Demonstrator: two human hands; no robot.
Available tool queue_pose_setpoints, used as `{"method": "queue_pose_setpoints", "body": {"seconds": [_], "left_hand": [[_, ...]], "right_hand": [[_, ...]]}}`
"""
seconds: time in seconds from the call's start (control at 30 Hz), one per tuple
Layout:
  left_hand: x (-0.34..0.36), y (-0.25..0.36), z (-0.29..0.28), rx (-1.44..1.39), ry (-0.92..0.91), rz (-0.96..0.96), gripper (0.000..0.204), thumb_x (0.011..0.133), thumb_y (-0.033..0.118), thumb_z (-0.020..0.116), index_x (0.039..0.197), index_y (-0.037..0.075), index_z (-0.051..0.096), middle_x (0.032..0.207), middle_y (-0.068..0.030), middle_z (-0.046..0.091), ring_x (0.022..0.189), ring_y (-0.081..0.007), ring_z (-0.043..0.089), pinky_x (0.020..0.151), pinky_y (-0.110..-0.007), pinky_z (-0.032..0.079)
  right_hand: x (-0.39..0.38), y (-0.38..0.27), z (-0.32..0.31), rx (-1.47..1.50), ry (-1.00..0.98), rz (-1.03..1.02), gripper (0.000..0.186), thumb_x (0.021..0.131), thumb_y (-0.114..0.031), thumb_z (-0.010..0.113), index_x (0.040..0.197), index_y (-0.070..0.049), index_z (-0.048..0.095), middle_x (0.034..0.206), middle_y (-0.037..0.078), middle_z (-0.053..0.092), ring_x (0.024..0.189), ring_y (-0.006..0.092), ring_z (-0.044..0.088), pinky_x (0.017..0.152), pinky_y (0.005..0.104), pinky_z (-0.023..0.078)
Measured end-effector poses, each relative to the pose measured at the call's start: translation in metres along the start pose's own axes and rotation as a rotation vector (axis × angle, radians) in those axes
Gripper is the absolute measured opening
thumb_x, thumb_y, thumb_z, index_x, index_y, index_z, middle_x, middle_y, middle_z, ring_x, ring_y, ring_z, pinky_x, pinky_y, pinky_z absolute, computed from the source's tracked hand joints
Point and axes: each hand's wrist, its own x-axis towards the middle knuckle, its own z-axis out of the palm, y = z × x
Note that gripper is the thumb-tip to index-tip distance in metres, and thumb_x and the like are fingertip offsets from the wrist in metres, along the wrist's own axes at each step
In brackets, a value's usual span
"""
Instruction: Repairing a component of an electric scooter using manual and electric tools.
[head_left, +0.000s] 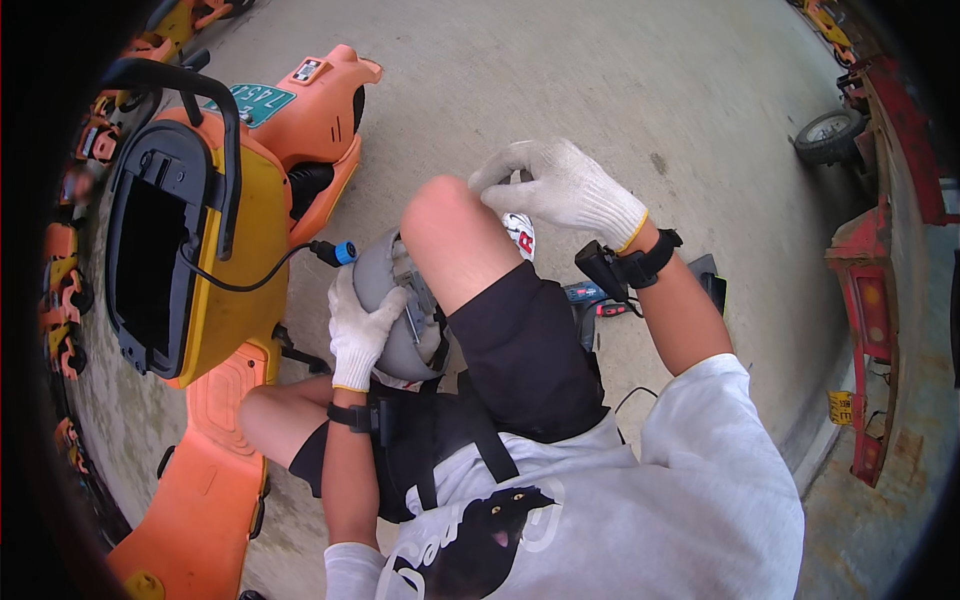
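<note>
My gloved left hand [362, 322] grips a round grey shell [385, 268] with metal parts inside, low between my legs. My gloved right hand [550, 185] is curled at my raised knee [450, 225]; whatever its fingertips may hold is too small to make out. Just above the shell hangs a black cable with a blue-ringed connector [342, 252], coming from the open yellow box [250, 305] of a scooter at my left. Partly hidden beside my right leg lie a blue power tool [582, 292] and a red-and-black hand tool [610, 310] on the concrete.
An orange scooter body [325, 130] with a footboard [190, 500] stands close on my left, with more scooters [65, 300] in a row beyond. On the right are a rusty red metal frame [865, 340] and a wheel [828, 135].
</note>
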Motion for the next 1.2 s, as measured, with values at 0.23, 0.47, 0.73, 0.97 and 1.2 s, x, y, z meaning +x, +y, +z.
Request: {"method": "queue_pose_setpoints", "body": {"seconds": [0.23,0.47,0.73,0.97,1.2], "left_hand": [[0.0,-0.001,-0.001,-0.013,-0.016,-0.021,0.094,0.073,0.047,0.076,0.147,0.005,0.036,0.142,-0.0242,0.043,0.126,-0.0409,0.049,0.105,-0.046,0.041],[0.003,0.006,0.008,-0.012,-0.012,0.016,0.09,0.074,0.046,0.075,0.146,0.006,0.038,0.142,-0.0227,0.044,0.126,-0.0391,0.05,0.106,-0.045,0.04],[-0.001,0.003,0.001,-0.02,0.01,-0.032,0.088,0.075,0.042,0.075,0.145,0.004,0.038,0.143,-0.0223,0.043,0.128,-0.0392,0.048,0.107,-0.044,0.039],[0.007,0.02,0.022,-0.065,-0.018,0.058,0.088,0.075,0.042,0.075,0.146,0.004,0.037,0.144,-0.0216,0.043,0.129,-0.039,0.048,0.108,-0.044,0.039],[-0.003,-0.004,0.001,-0.015,0.038,0.0,0.089,0.075,0.043,0.075,0.145,0.004,0.038,0.143,-0.0215,0.043,0.129,-0.0385,0.048,0.108,-0.043,0.039]], "right_hand": [[-0.016,0.13,0.001,0.106,0.24,0.46,0.046,0.09,-0.04,0.059,0.119,-0.006,0.068,0.096,0.015,0.072,0.086,0.0235,0.068,0.083,0.0366,0.052],[-0.11,0.346,0.122,0.203,0.399,0.933,0.037,0.084,-0.039,0.057,0.086,-0.005,0.072,0.079,0.017,0.07,0.081,0.0313,0.069,0.072,0.0407,0.052],[-0.129,0.337,0.205,0.486,0.447,1.109,0.026,0.089,-0.024,0.06,0.09,0.0,0.07,0.076,0.01,0.068,0.059,0.0177,0.06,0.052,0.0341,0.046],[-0.137,0.417,0.179,0.278,0.465,0.794,0.027,0.089,-0.028,0.061,0.096,-0.004,0.068,0.066,0.007,0.06,0.052,0.0156,0.05,0.047,0.0332,0.041],[-0.078,0.299,0.17,0.8,0.553,0.95,0.028,0.092,-0.029,0.059,0.106,-0.007,0.066,0.082,0.004,0.065,0.053,0.0116,0.046,0.045,0.029,0.039]]}}
